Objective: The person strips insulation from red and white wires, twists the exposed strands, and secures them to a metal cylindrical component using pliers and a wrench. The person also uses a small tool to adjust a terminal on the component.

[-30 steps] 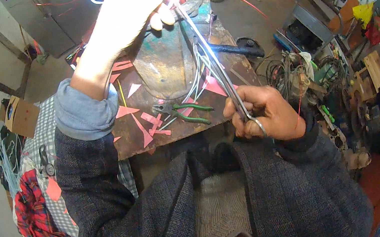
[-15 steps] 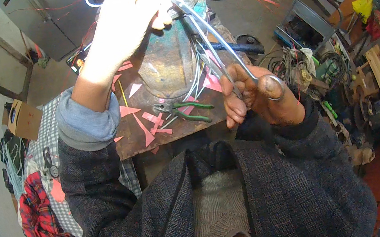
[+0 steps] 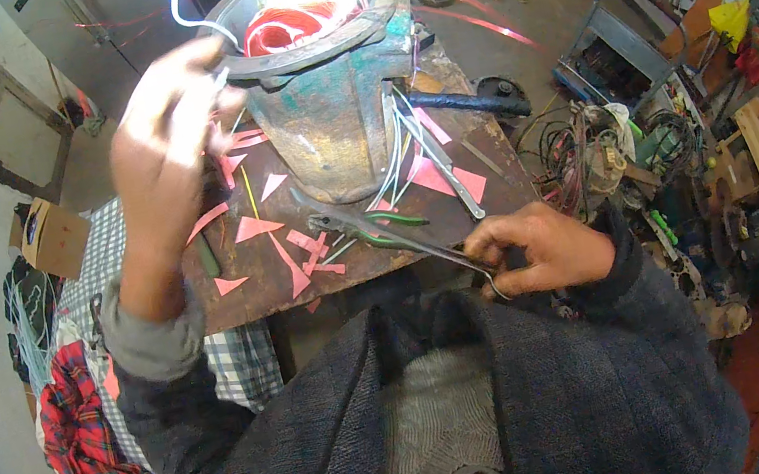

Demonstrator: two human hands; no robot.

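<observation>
The casing stands on the table, ahead of the person. It is a round, tapering metal body with a thick, dull grey rim; its side is worn and stained, showing blue-green paint in patches and a paler, yellowish-brown area lower down. Inside the rim, red wire lies in looped bundles, glossy where it shows; beside it, strong white glare washes out much of the opening. A white lead bends down to the rim's left side, and loose red strands run out to the right.

The right hand has its fingers closed on the handle end of the scissors, a long, slim, dark metal pair whose blades point up and left across the green-handled pliers, toward the casing's foot. The left hand is raised beside the rim's left edge, its fingers bent and blurred; whether it grips anything cannot be told.

Pink scraps are scattered around the casing's base, and thin pale tubes hang along its right side.
</observation>
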